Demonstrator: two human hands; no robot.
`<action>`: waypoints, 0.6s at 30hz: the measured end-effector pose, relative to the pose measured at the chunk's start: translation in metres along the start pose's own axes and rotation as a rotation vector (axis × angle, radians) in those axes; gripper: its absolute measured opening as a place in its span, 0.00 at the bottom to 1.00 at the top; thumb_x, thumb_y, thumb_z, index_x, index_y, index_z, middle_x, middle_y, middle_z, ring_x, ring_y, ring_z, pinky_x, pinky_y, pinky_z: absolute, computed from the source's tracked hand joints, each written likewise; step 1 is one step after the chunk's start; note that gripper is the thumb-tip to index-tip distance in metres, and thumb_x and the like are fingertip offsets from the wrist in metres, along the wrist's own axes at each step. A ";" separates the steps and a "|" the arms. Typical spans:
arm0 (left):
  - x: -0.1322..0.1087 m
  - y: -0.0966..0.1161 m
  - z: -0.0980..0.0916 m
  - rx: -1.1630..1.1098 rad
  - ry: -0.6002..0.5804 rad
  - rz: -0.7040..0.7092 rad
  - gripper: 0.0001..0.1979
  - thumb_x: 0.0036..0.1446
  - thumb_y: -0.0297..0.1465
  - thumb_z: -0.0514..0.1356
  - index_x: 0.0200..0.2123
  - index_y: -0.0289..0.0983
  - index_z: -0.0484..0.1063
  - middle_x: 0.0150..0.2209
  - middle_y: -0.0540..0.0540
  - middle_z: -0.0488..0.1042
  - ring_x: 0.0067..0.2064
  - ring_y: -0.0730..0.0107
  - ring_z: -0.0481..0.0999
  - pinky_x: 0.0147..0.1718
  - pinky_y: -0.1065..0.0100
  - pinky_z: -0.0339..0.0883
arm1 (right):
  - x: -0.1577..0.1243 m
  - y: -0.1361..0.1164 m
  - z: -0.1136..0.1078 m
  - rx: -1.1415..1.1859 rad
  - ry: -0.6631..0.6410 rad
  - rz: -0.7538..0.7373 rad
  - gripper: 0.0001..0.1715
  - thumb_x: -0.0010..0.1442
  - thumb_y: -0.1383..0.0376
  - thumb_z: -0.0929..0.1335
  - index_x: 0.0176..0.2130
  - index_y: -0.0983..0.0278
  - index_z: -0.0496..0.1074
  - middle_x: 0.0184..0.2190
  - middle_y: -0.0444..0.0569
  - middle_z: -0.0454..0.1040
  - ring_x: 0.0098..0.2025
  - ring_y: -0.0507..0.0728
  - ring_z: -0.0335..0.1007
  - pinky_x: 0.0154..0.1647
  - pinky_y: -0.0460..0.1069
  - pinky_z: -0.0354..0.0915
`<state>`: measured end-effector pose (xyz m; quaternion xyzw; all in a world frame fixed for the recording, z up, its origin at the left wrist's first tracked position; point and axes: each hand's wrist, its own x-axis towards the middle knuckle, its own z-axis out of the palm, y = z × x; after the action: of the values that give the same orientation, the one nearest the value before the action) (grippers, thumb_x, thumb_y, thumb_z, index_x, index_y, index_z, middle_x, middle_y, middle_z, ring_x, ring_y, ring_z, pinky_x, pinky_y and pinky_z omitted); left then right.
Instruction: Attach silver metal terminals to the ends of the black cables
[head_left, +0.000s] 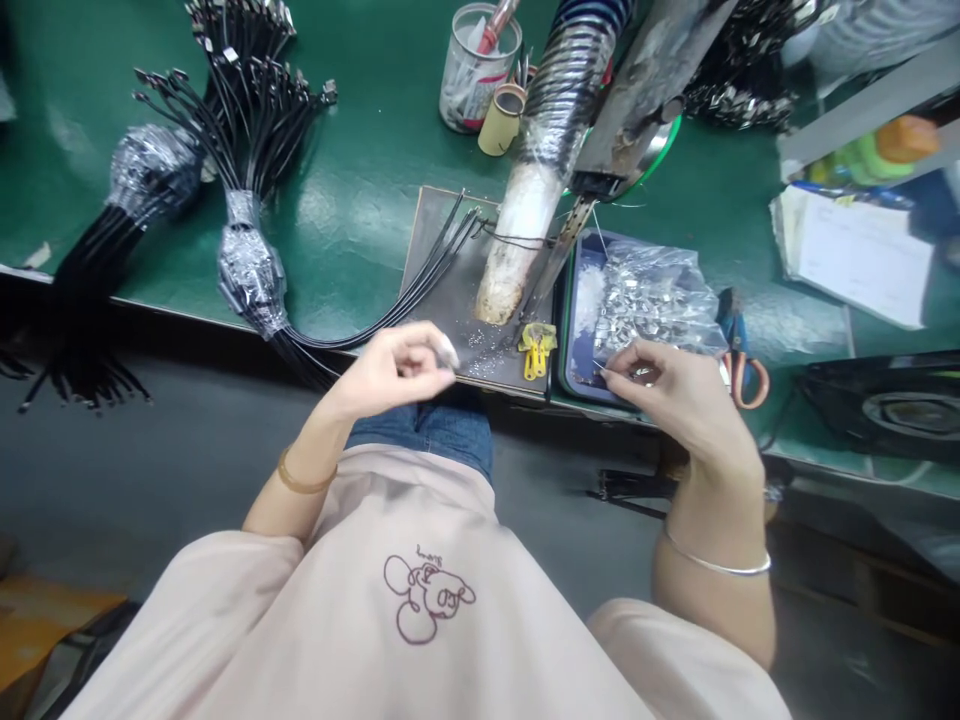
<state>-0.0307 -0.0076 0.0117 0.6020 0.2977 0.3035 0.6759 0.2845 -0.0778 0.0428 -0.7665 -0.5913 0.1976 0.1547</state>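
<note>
My left hand (401, 368) hovers at the board's front edge, left of the nozzle. Its fingers are curled towards the thumb, with a greyish-white patch at the fingertips; whatever they hold is too small to make out. My right hand (671, 390) pinches over the front of a blue tray (577, 350). A thin pale sliver shows at its fingertips, its kind unclear. In the tray lies a clear plastic bag of small shiny metal parts (652, 300). Several black cables (420, 290) bend from a wrapped bundle (251, 270) onto the dark board (439, 235), their stripped ends near the nozzle.
A wrapped duct (517, 220) and a metal arm (574, 225) reach down over the board. Yellow clips (536, 350) sit at its edge. Orange-handled scissors (746, 380), a black fan-like device (892, 405), papers (855, 250), a clear tub (472, 85) and another cable bundle (146, 180) stand around.
</note>
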 end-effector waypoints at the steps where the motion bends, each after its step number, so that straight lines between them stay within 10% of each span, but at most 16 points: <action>1: -0.002 0.003 0.004 -0.031 -0.161 -0.034 0.07 0.50 0.29 0.67 0.32 0.34 0.73 0.20 0.54 0.68 0.21 0.81 0.64 0.22 0.76 0.56 | -0.002 -0.001 0.001 0.005 0.049 -0.013 0.03 0.45 0.67 0.69 0.22 0.61 0.69 0.22 0.46 0.75 0.24 0.53 0.69 0.30 0.49 0.62; 4: 0.001 0.004 0.024 -0.156 -0.373 -0.083 0.08 0.49 0.30 0.69 0.32 0.32 0.77 0.25 0.50 0.73 0.25 0.80 0.67 0.24 0.76 0.61 | -0.012 -0.012 0.004 0.079 0.263 -0.124 0.07 0.47 0.70 0.70 0.23 0.60 0.69 0.22 0.45 0.75 0.22 0.51 0.69 0.27 0.48 0.65; 11: 0.019 -0.017 0.058 -0.266 0.124 -0.085 0.08 0.50 0.31 0.68 0.28 0.33 0.73 0.22 0.52 0.71 0.23 0.80 0.70 0.25 0.77 0.65 | -0.042 -0.054 0.042 0.599 0.528 -0.239 0.09 0.55 0.69 0.74 0.28 0.61 0.70 0.29 0.42 0.75 0.25 0.51 0.76 0.28 0.47 0.76; 18: 0.015 -0.017 0.060 -0.158 0.147 -0.060 0.10 0.53 0.34 0.67 0.28 0.33 0.73 0.21 0.51 0.72 0.22 0.80 0.67 0.22 0.76 0.62 | -0.037 -0.074 0.085 0.676 0.610 -0.318 0.04 0.61 0.69 0.72 0.34 0.60 0.75 0.34 0.44 0.79 0.36 0.53 0.80 0.35 0.47 0.78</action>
<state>0.0256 -0.0355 0.0002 0.5140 0.3396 0.3487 0.7064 0.1723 -0.0946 0.0076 -0.5962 -0.5316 0.1186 0.5899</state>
